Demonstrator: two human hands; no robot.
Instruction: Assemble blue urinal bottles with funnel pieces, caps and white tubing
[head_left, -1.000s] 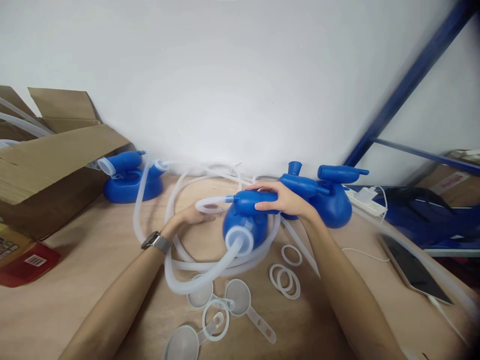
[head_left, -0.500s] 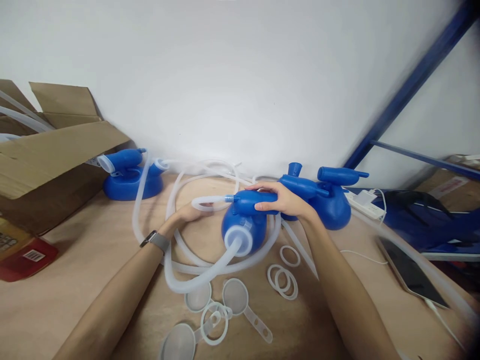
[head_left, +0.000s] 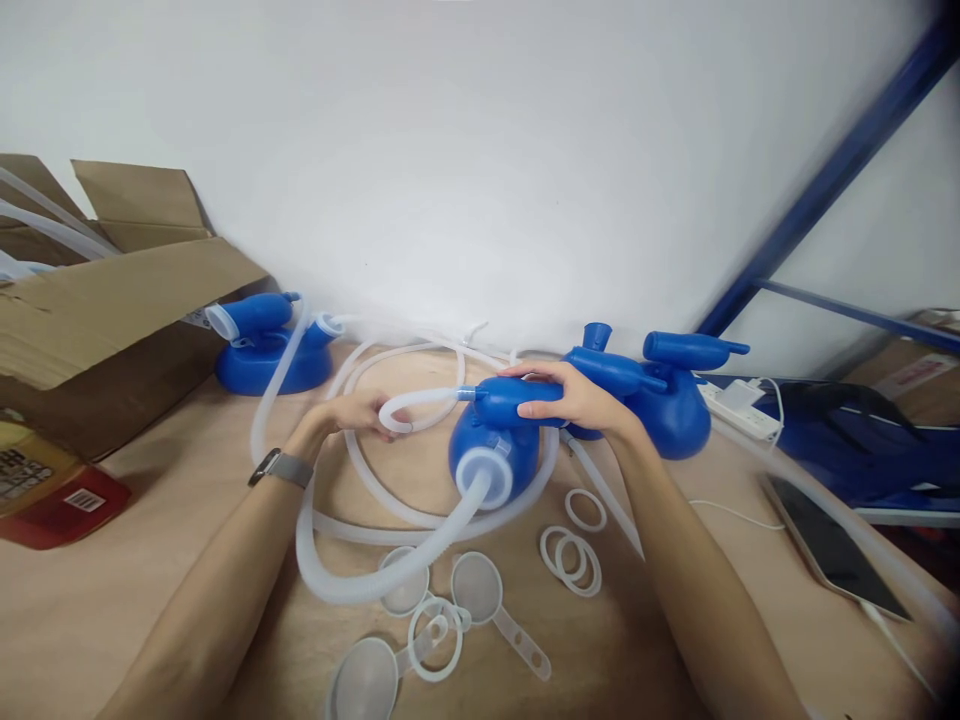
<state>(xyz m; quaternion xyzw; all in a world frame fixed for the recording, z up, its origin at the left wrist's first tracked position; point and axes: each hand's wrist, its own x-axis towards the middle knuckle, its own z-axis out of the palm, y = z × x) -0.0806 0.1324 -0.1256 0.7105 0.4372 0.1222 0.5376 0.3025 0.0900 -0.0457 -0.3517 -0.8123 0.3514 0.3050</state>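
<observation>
My right hand lies over a blue tapered sleeve, thumb and fingers closed around it. The sleeve rests sideways on top of a round-bodied blue plastic bottle. A translucent hose runs from the sleeve's narrow nozzle and loops to the left. At that loop is my left hand, its fingers curled at the hose and partly covered by it. From the bottle's wide white-rimmed mouth, a thicker ribbed hose curves toward me, then round past my left wrist.
White rings and round lids with straps lie nearest me. More blue bottles stand at the left and right. An open cardboard box is at far left. A power strip and tablet are on the right.
My left hand has shifted left and slightly away from me, and the thick hose bows further left. My right hand stays on the sleeve. The view has shifted slightly.
</observation>
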